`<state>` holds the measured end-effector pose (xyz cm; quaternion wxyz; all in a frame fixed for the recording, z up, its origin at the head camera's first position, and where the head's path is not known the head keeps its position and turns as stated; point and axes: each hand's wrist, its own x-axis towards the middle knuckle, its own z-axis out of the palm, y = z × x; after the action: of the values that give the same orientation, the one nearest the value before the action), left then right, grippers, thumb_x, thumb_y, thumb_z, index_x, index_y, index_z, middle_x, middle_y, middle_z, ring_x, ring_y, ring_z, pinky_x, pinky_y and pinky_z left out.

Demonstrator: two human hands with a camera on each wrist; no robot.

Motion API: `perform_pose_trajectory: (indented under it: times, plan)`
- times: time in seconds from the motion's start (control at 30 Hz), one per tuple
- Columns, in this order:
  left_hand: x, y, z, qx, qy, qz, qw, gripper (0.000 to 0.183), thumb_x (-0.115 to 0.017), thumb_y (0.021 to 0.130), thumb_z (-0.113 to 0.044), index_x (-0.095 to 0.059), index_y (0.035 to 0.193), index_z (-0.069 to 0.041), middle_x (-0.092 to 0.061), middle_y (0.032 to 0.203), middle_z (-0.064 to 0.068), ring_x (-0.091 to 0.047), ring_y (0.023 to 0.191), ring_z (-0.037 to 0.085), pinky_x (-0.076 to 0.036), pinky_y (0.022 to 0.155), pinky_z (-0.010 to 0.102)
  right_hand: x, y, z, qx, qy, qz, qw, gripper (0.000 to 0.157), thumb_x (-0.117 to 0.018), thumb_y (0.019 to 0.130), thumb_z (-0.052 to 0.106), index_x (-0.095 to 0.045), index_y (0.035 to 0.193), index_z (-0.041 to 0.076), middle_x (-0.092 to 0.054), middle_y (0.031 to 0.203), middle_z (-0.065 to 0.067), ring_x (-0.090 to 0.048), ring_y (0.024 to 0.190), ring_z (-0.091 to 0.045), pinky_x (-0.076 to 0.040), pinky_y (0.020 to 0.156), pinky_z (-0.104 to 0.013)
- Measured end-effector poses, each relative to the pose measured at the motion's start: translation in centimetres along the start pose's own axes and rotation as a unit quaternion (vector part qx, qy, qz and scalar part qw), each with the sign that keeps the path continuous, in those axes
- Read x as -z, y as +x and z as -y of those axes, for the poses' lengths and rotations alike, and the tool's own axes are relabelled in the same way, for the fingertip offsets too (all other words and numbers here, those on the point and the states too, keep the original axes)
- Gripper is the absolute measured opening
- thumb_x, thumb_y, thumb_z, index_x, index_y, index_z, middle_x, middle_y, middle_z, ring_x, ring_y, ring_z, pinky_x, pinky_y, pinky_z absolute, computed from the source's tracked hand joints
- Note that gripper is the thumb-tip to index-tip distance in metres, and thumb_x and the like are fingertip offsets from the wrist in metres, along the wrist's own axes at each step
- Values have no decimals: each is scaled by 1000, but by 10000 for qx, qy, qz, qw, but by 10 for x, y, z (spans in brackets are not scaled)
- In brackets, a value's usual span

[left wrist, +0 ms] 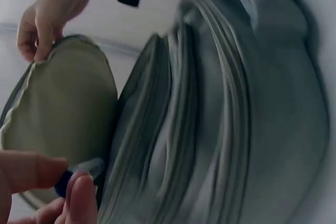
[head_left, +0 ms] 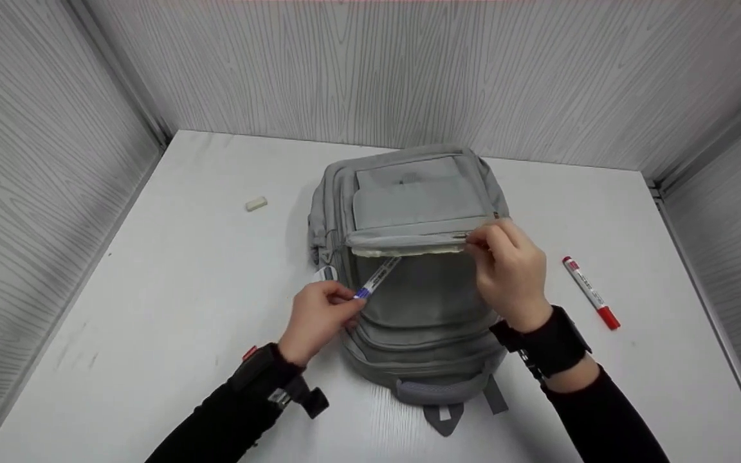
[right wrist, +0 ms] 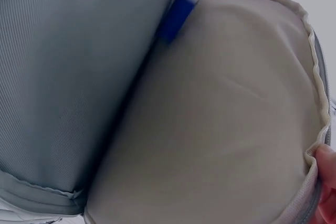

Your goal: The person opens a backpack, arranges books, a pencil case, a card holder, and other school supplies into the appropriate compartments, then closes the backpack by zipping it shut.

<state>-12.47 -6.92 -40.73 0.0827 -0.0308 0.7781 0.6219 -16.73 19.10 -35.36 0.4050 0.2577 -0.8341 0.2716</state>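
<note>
A grey backpack (head_left: 431, 296) lies on the white table with its front pocket unzipped. My right hand (head_left: 512, 270) pinches the rim of the lifted pocket flap (head_left: 409, 239), whose pale lining (right wrist: 231, 98) faces the right wrist view. Between thumb and fingers, my left hand (head_left: 322, 318) holds a blue-and-white marker (head_left: 380, 278) by one end. The marker's far end points into the pocket under the flap, and a blue end (right wrist: 176, 18) shows beside the lining in the right wrist view.
Right of the backpack lies a red-and-white marker (head_left: 591, 292). A small off-white eraser (head_left: 256, 204) is on the table to the left. Grey wood-grain panels (head_left: 370, 71) wall in the back and both sides. The bag's carry handle (head_left: 441, 390) and straps lie toward me.
</note>
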Motion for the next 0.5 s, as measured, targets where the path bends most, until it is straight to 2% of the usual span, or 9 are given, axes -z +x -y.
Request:
perform_pose_trajectory:
  times: [0.1,0.23,0.3,0.37,0.43,0.5]
  plan:
    - [-24,10,-9,465,-1154,157,9921,16,-68,89,-2,-66,99,11,-71,77,11,-66,61,8,-59,63,24,0,-3,3,38,69,-59,10000,16,-72,81,-9,-61,80,3,-58,78,-11,-56,66,-23,-44,59,-33]
    - [-50,25,-18,739,-2257,58,9714,28,-67,89,-1,-61,113,12,-69,89,6,-68,70,9,-60,72,27,1,-7,7,89,161,-114,9998,17,-71,80,-11,-62,80,3,-59,78,-11,-57,67,-23,-43,60,-33]
    - [-60,30,-19,702,-2551,-101,9643,33,-66,90,0,-58,120,9,-67,97,7,-67,73,10,-60,76,30,1,-9,9,138,192,-111,9997,17,-70,80,-11,-62,81,4,-60,79,-11,-57,68,-23,-43,59,-32]
    - [-70,36,-19,658,-2660,-295,9613,33,-65,90,2,-56,122,7,-66,101,9,-65,74,9,-59,77,32,1,-12,10,174,198,-92,9996,17,-70,80,-11,-62,81,4,-60,79,-11,-57,68,-23,-43,59,-33]
    - [-80,41,-20,544,-2715,-626,9588,38,-66,87,5,-54,123,6,-66,105,13,-63,77,9,-58,77,31,1,-14,11,181,205,-9,9996,16,-70,81,-10,-62,81,4,-60,80,-11,-59,69,-23,-45,60,-33]
    - [-89,47,-20,406,-2638,-1076,9577,45,-68,82,5,-53,124,7,-66,111,17,-61,83,7,-55,79,25,2,-16,11,155,215,69,9996,16,-70,82,-9,-62,80,4,-60,79,-11,-59,69,-24,-46,60,-34]
